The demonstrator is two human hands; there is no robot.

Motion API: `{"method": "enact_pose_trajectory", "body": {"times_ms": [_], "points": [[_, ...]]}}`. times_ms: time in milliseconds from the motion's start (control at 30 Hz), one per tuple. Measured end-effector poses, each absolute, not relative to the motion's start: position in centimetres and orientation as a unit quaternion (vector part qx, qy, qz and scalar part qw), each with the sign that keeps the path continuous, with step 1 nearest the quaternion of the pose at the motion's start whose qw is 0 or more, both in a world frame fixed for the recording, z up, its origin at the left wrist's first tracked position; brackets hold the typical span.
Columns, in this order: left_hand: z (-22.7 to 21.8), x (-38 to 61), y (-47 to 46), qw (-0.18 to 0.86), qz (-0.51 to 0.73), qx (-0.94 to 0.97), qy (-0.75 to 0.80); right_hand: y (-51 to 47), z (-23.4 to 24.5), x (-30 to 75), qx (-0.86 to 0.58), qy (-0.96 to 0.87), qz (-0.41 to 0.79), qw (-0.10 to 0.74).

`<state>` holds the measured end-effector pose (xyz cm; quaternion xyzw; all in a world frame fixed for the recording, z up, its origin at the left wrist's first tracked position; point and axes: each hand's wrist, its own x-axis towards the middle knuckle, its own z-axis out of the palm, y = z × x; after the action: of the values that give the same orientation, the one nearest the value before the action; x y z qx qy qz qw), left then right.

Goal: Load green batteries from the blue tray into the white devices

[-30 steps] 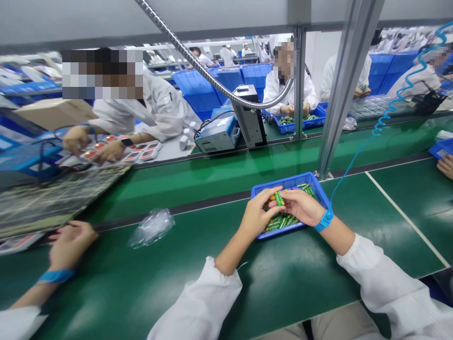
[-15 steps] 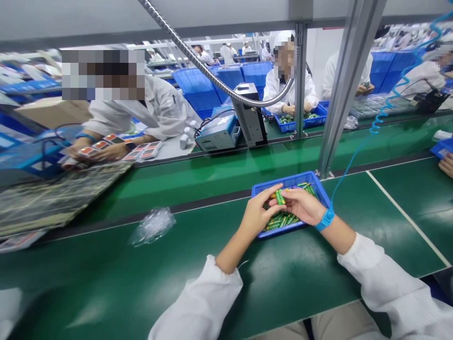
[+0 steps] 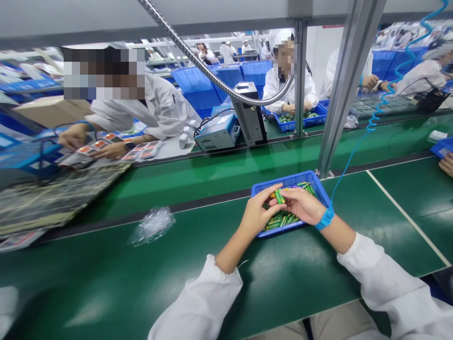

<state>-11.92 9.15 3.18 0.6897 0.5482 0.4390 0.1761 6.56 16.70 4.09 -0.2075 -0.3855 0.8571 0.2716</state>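
Just above the near part of a blue plastic bin (image 3: pixel 320 189), my two hands meet around a few small green-and-yellow batteries (image 3: pixel 279 196) lying side by side. My left hand (image 3: pixel 257 210) pinches them from the left, thumb below and fingers above. From the right, my right hand (image 3: pixel 303 204) closes on the same batteries with its thumb and fingertips. A blue wrist strap (image 3: pixel 325 219) with a coiled cord circles my right wrist. Loose batteries (image 3: pixel 281 220) of the same look fill the bin beneath; my hands hide part of them.
A crumpled clear plastic bag (image 3: pixel 154 225) lies left on the green bench (image 3: pixel 297 278). Behind the bin rises a metal post (image 3: pixel 345 89). Co-workers sit across the bench, one with orange-and-white cards (image 3: pixel 101 144). Another person's hand (image 3: pixel 446 164) shows at the right edge.
My hands and the batteries stay almost still. Across the bench, the left co-worker's hand has lifted away from the cards, and a co-worker at the right has shifted hands.
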Motion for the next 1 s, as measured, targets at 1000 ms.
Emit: {"method": "enact_pose_trajectory", "body": {"times_ms": [1000], "points": [[3.22,-11.63,9.12,0.107,0.441,0.700,0.551,16.39,4.44,6.26,-0.224,-0.408,0.842,0.272]]}}
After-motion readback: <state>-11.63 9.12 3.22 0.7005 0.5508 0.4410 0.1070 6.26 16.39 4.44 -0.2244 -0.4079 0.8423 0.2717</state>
